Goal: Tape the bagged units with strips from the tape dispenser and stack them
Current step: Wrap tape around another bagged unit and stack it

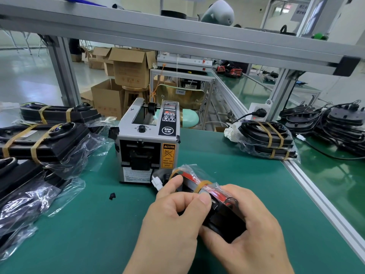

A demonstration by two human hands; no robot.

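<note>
Both my hands hold a bagged black unit (221,214) with red parts above the green mat, just in front of the tape dispenser (148,143). My left hand (173,220) curls over its near top edge, thumb pressing by a tan tape strip (202,185). My right hand (250,230) grips the unit from the right and underneath. A second tan strip (174,173) wraps the far end. Taped bagged units are stacked at the left (41,141) and at the right (270,141).
Loose clear bags and untaped units (23,194) lie at the near left. A pile of unbagged black units with cables (335,123) sits at the far right. A small black scrap (112,195) lies on the mat. An aluminium rail (316,196) edges the table on the right.
</note>
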